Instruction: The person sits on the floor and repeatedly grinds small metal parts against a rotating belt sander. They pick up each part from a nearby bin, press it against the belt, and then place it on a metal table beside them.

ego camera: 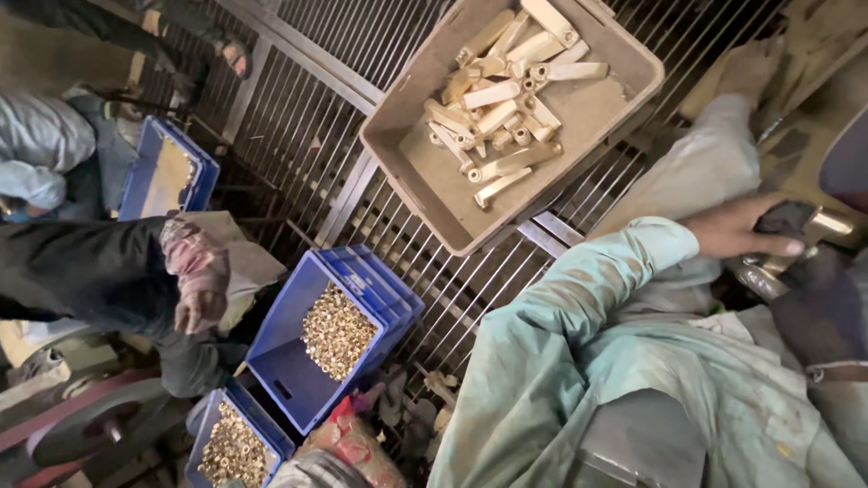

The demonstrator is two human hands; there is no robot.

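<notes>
My right hand [737, 230] reaches out of a teal sleeve at the right and is closed on a dark cloth-wrapped metal piece [788, 217], next to a shiny metal cylinder [759, 276] of a machine. My left hand is not in view. A grey-brown tray [407, 172] at top centre holds several long brass pieces [502, 90]. It rests on a metal grating [298, 154].
A co-worker's black-sleeved arm with a gloved hand [194, 271] comes in from the left. Two blue crates [280, 361] [203, 425] hold small brass rings, and another blue crate [167, 172] stands at the upper left. A dark flywheel [90, 425] sits at the lower left.
</notes>
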